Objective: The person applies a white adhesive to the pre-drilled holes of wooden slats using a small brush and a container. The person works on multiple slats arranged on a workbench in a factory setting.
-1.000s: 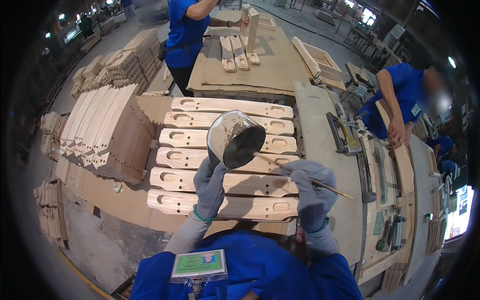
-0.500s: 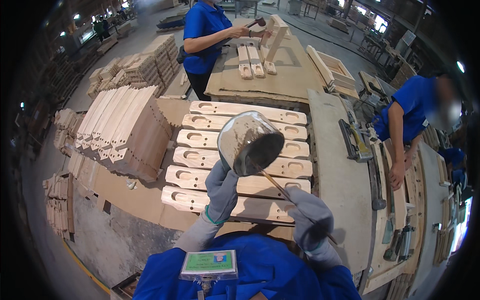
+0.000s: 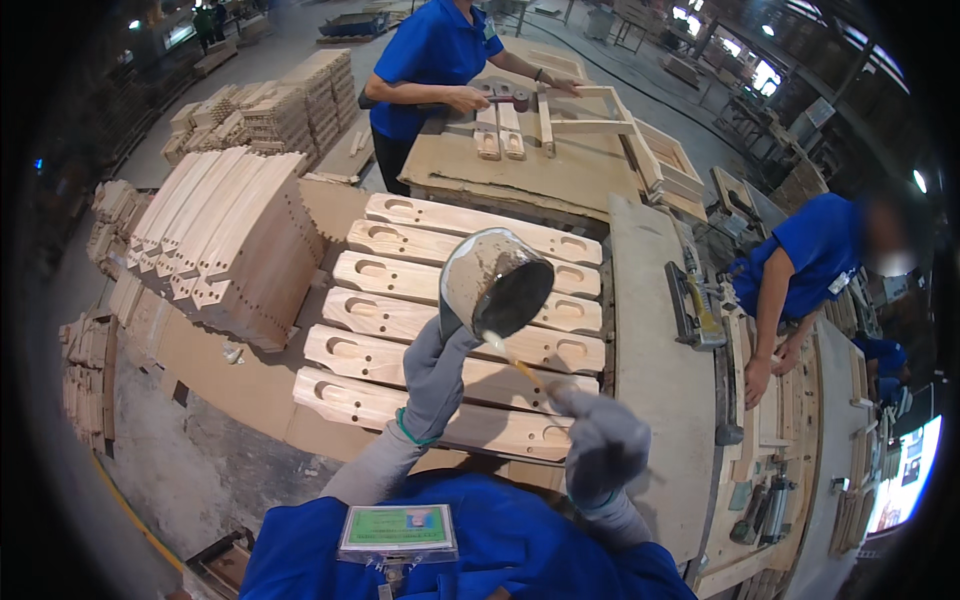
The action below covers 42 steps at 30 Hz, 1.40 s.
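Observation:
My left hand [image 3: 436, 372], in a grey glove, is wrapped round a round pot [image 3: 468, 268] and holds it tilted above the boards. Pale drips coat the pot's wall, and its inside looks dark. In my gloved right hand [image 3: 606, 445] is a thin brush [image 3: 526, 372], closed in the fingers. Its whitish wet tip lies just below the pot's rim. Under both hands lies a row of several pale wooden boards [image 3: 385, 402], side by side, with oval recesses and small round holes near their ends.
A tall stack of shaped wooden pieces [image 3: 225, 235] stands at the left. Across the far table [image 3: 450, 172] a co-worker in blue holds a mallet [image 3: 519, 101] beside a wooden frame [image 3: 590, 125]. Another person works at the right, near a power tool [image 3: 697, 305].
The brush tip has come out of the pot to below its rim, wet with white. My right hand has moved slightly down. The far co-worker has lowered the mallet and the frame has shifted.

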Each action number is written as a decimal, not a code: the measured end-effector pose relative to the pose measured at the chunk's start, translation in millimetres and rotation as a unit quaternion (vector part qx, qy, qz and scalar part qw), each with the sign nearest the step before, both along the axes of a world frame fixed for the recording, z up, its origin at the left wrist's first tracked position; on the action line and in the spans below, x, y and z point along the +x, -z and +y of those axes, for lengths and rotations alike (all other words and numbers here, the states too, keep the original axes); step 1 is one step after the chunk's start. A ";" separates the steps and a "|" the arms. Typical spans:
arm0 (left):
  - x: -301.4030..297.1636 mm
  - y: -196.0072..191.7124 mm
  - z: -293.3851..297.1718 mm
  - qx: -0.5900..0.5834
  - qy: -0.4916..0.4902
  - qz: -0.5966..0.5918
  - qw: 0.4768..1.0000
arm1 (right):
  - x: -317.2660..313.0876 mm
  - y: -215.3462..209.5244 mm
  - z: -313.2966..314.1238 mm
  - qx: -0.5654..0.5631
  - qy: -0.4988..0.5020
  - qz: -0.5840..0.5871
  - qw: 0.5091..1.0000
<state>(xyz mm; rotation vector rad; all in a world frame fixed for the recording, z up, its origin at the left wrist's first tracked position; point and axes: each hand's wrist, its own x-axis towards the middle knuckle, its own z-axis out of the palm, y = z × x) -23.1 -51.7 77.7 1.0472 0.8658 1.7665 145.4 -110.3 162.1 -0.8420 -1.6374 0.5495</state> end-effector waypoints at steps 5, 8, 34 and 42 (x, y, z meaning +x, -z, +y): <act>5.9 43.9 20.5 -0.124 0.010 -0.067 0.990 | 21.4 18.0 73.2 -0.181 0.056 0.186 0.964; 6.6 85.8 37.8 -0.161 0.027 -0.083 0.983 | 51.2 47.8 126.7 -0.216 0.075 0.105 0.968; 4.5 112.9 37.3 -0.185 -0.087 0.159 0.966 | 51.9 122.5 202.5 -0.169 0.164 -0.224 0.946; 3.9 109.7 35.9 -0.173 -0.092 0.169 0.966 | 48.2 112.7 188.0 -0.207 0.147 -0.232 0.939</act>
